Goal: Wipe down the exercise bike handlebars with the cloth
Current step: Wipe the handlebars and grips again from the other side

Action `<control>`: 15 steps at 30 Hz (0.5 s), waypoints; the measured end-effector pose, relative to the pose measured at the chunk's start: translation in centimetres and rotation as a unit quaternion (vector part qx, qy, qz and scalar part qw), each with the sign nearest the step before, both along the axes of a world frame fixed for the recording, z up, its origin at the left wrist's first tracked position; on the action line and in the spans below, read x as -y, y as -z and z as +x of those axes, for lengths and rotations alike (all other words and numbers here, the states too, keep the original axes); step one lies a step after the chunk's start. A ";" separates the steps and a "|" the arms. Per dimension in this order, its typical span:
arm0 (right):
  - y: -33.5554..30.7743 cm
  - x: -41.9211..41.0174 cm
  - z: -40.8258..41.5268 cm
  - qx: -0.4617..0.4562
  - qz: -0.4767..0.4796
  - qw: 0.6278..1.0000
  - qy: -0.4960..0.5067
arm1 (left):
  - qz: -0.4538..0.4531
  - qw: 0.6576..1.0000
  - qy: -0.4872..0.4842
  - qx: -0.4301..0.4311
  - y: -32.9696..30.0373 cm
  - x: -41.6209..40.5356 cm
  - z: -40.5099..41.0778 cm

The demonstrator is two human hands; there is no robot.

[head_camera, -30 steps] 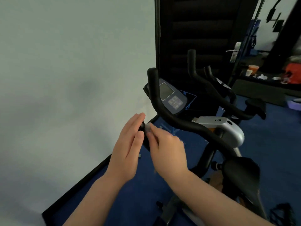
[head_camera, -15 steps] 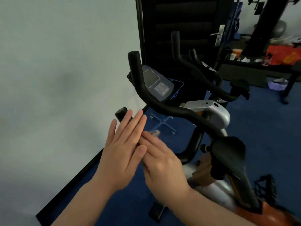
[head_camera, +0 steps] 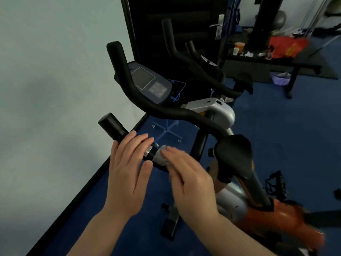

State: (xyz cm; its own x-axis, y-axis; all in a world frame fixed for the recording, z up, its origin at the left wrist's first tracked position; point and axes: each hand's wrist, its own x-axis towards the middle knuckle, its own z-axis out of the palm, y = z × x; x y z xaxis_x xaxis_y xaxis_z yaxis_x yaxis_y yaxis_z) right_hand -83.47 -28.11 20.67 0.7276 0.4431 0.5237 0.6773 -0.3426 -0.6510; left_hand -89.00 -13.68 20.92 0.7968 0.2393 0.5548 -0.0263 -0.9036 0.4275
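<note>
The exercise bike's black handlebars [head_camera: 166, 111] curve across the middle of the head view, with a lower side grip [head_camera: 112, 128] sticking out to the left. My left hand [head_camera: 129, 170] rests flat over that lower grip, fingers straight and together. My right hand [head_camera: 188, 180] presses a small grey-white cloth [head_camera: 162, 156] onto the bar just right of a silver ring, near my left fingertips. Most of the cloth is hidden under my right fingers.
A console with a screen [head_camera: 147, 82] sits behind the handlebars. The black saddle [head_camera: 234, 154] is close on the right of my hands. A pale wall [head_camera: 55, 71] runs along the left. A low bench with cups and a red bag [head_camera: 287, 47] stands at the back right on blue floor.
The view has tilted down and drawn closer. My right hand has slid the cloth up along the lower bar toward the silver ring; my left hand has settled lower over the grip, uncovering its end.
</note>
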 end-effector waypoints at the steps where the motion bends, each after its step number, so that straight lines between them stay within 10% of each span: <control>1: -0.1 0.4 0.3 0.023 -0.013 0.999 -0.021 | 0.001 1.000 0.001 0.002 0.0 0.0 0.0; 15: -0.9 2.3 0.5 0.016 -0.017 0.999 -0.032 | 0.120 0.992 -0.020 -0.023 -1.3 -1.8 -0.6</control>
